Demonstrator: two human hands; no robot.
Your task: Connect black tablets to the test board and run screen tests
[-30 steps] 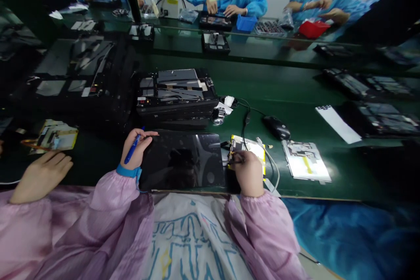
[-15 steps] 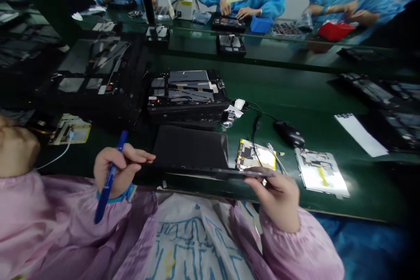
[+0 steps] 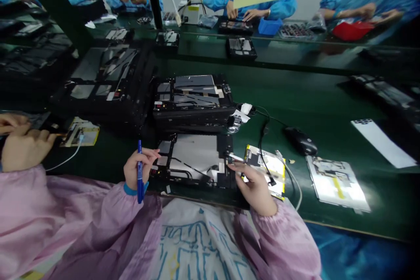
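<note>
An opened tablet (image 3: pixel 196 160) lies inner side up at the near edge of the green bench (image 3: pixel 315 100), showing a grey metal plate and cables. My left hand (image 3: pixel 139 167) rests on its left edge, fingers closed on a blue pen (image 3: pixel 140 171) that points down. My right hand (image 3: pixel 254 183) grips the tablet's right edge with thumb and fingers. A yellow circuit board (image 3: pixel 267 167) with a black cable plugged in lies just right of that hand.
A stack of opened tablets (image 3: pixel 193 98) stands right behind. A black mouse (image 3: pixel 301 141) and a white panel (image 3: pixel 337 181) lie to the right. A co-worker's hands (image 3: pixel 19 142) in a pink sleeve work at the left. People in blue sit across the bench.
The tablet lay with its dark screen up, was lifted on edge by both hands, and now lies flipped with its inner side up. The view shifted left.
</note>
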